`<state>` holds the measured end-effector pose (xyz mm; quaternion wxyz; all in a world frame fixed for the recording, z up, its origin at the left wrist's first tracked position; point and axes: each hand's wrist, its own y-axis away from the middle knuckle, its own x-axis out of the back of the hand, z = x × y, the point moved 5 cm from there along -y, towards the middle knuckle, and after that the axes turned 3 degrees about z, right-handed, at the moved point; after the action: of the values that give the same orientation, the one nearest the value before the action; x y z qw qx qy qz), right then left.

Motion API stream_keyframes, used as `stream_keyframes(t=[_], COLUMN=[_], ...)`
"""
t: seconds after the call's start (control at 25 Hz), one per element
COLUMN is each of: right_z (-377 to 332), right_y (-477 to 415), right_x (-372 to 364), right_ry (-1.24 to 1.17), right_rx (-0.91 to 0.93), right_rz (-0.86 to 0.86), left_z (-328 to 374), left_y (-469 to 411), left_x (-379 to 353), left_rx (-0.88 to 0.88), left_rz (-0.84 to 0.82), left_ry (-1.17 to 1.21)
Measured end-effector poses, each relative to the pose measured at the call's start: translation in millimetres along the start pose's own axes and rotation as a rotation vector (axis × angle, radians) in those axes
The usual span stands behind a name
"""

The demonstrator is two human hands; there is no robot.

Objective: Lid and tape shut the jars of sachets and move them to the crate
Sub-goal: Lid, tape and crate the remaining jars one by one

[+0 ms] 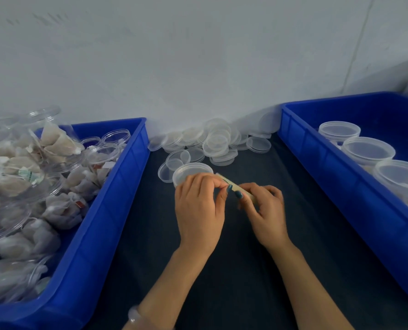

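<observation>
While both hands meet over the middle of the dark counter (222, 270), we see the tape roll (223, 179) held edge-on between them. The right hand (265, 210) curls round the roll's near end, its grip closed on it with the fingers wrapped over the rim. The left hand (199, 206) brings thumb and forefinger together at the roll's edge, its grip a fine pinch on the tape there. Just behind the left knuckles stands a lidded jar (191, 171) on the counter; we cannot tell whether the hand touches it. A pale bracelet (134, 315) sits on the left wrist.

Beyond the jar, a heap of loose lids (218, 141) lies against the foot of the wall (198, 55), a few spilling toward the jar. On our left, a blue crate (117, 186) holds open jars (19, 163) stuffed with white sachets, some tipped on their sides. On our right, a second blue crate (341, 177) holds lidded jars (368, 151) in a row, upright and close together.
</observation>
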<state>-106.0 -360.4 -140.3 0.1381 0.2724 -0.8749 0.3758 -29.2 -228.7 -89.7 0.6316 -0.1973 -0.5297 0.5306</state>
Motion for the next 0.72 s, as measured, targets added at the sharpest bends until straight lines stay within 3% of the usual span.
stream_keyframes(t=[0.2, 0.36, 0.56, 0.72], right_z=[-8, -8, -11, -9], right_y=[1, 1, -4, -8], right_x=[1, 4, 15, 8], right_ry=[0.299, 0.366, 0.493, 0.532], right_rx=[0.034, 0.13, 0.1, -0.006], right_rz=[0.144, 0.09, 0.235, 0.202], left_z=[5, -14, -32, -58], left_y=[17, 22, 25, 44], left_x=[9, 20, 47, 44], left_rx=[0.066, 0.478, 0.536, 0.767], left_rz=[-0.038, 0.034, 0.187, 0.244], left_ry=[0.128, 0.42, 0.518, 0.533])
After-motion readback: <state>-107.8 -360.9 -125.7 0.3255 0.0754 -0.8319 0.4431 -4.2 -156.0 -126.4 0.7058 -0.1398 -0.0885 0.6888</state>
